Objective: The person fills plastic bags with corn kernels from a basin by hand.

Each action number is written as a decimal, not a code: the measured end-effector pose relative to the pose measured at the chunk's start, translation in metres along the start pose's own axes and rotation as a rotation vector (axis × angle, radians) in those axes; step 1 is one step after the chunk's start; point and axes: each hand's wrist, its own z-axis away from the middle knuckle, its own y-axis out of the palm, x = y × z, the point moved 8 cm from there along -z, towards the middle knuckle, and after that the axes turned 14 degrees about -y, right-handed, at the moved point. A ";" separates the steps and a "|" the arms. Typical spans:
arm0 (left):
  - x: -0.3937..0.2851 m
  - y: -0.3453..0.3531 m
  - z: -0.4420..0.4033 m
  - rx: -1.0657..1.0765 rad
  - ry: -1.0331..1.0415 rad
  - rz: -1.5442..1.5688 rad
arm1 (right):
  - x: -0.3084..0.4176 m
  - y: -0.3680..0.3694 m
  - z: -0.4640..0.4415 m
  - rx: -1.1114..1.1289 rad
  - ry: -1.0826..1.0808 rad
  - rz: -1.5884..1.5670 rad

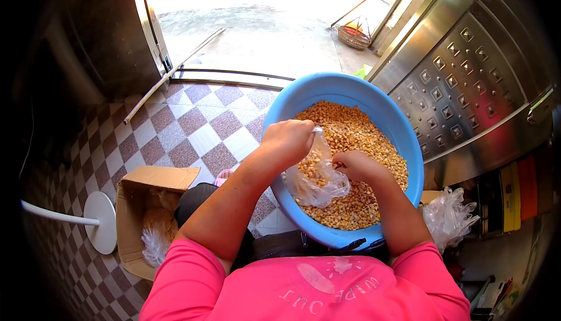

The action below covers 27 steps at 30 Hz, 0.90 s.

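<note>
Blue plastic forms the tub (414,163) before the seated person, and we find it bedded with loose yellow kernels (374,140). One clear plastic bag (318,191), part filled with kernels, lies toward the tub's left and near edges. We record its long axis running from its mouth, on the far side, down toward the near edge. The left hand (287,141), coming over the left edge, grasps that mouth. The right hand (363,166) sits just right of the bag, above the kernels, fingers curled; we cannot tell whether they grasp bag, kernels or nothing. Of the two, the left is nearer the mouth. We see no obstacle between the right hand and the bag. Beyond the tub's left edge stands a cardboard box (130,227); near the right edge we note crumpled bags (449,214) and a metal door (467,78).
</note>
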 end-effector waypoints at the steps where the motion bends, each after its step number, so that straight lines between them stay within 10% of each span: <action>1: 0.000 0.000 0.000 0.000 0.000 0.000 | -0.002 0.002 0.000 0.000 0.001 0.000; 12: 0.000 0.000 0.000 0.013 -0.012 -0.007 | 0.028 -0.053 0.021 -0.546 -0.192 -0.268; 27: 0.000 0.000 0.000 0.007 -0.011 -0.014 | 0.059 -0.059 0.022 -0.704 -0.437 -0.380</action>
